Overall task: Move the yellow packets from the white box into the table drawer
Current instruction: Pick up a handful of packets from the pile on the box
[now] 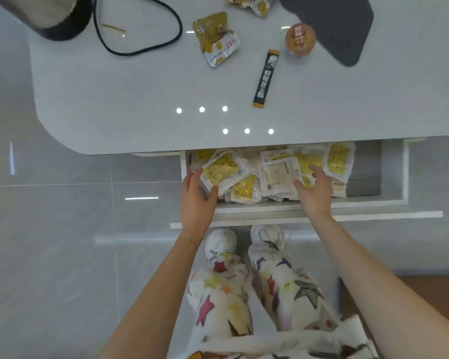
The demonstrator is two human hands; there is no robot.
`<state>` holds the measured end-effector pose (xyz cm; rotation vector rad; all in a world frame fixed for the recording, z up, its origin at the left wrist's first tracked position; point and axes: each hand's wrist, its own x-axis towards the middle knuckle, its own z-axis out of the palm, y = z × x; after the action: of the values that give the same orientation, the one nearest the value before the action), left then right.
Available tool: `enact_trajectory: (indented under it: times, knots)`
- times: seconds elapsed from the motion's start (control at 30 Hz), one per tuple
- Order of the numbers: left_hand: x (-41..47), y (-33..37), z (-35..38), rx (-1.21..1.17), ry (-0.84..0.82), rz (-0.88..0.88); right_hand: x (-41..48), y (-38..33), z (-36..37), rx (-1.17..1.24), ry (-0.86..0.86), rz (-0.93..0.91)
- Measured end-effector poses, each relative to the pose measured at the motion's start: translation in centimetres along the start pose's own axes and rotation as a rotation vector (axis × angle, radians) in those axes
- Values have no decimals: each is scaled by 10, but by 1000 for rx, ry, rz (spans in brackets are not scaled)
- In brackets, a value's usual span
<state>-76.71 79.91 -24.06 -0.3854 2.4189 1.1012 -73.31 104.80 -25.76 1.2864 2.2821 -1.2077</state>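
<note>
Patterned trousers [244, 294] and two bare forearms fill my feed at 6 o'clock, the arms stretched toward the open drawer [392, 167]. The left grip [197, 198] is grasping a yellow packet [222, 171]. Its thumb is curled over the packet's near edge and its fingers are behind the 9 o'clock side. That packet lies tilted on top of the heap at the drawer's 9 o'clock end.

The right grip [315, 193] sits at 3 o'clock from the left one. Its fingers are laid over the heap and its thumb is against the edge of a pale packet [278, 174]. I cannot tell whether it pinches anything or only rests there.

Around both grips lie the heaped packets [244, 189], mostly yellow, filling the drawer's left and middle. Its 3 o'clock end shows a dark bottom.

At 12 o'clock the counter [114, 99] overhangs the drawer's far part. On it I see a black stick sachet [266, 79], with a loose packet [215, 37] at 11 o'clock from it. A small round cup [300, 38] sits at 1 o'clock, just beside a dark grey pad [335, 22]. A black cord [140, 35] loops at 10 o'clock, near a grey pot [49, 16].
</note>
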Motion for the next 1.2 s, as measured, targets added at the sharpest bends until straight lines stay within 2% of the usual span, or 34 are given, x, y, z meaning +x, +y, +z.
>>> enact_trajectory:
  times: [0.13, 0.23, 0.4, 0.57, 0.67, 0.93, 1.07, 1.2]
  knots:
    - [-58, 39, -61, 72, 87, 67, -57, -55, -56, -254, -25, -212]
    - [-99, 67, -112, 191, 82, 97, -101, -109, -98, -386, -16, -356]
    - [-170, 95, -193, 308, 149, 4, -179, -199, -147, -567, -96, -647]
    - [-235, 94, -278, 308, 298, -118, -257, -275, -153, -763, -165, -993]
    - [-277, 72, -337, 212, 421, -270, -315, -312, -134, -790, -216, -1161]
    - [-399, -18, -472, 128, 730, -491, -484, -381, -20, -874, -415, -1509]
    - [-453, -60, -516, 122, 845, -556, -571, -397, 44, -902, -514, -1665]
    - [-503, -100, -536, 82, 889, -651, -649, -398, 98, -955, -576, -1801]
